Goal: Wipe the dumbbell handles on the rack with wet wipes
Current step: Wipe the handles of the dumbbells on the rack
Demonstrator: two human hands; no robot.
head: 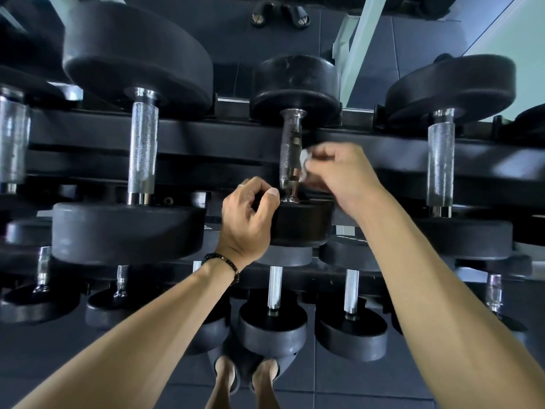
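Spanning the view, the black steel dumbbell rack carries a black rubber-headed dumbbell at centre, its knurled chrome handle running lengthwise away from the person. The left hand curls over the near head. The right hand, just right of the handle, pinches a crumpled white wet wipe against it.

Single head-worn wide-angle view, looking forward and steeply down at close range onto the dumbbell rack; both forearms are entering from the bottom edge (feet are showing on the floor directly below).
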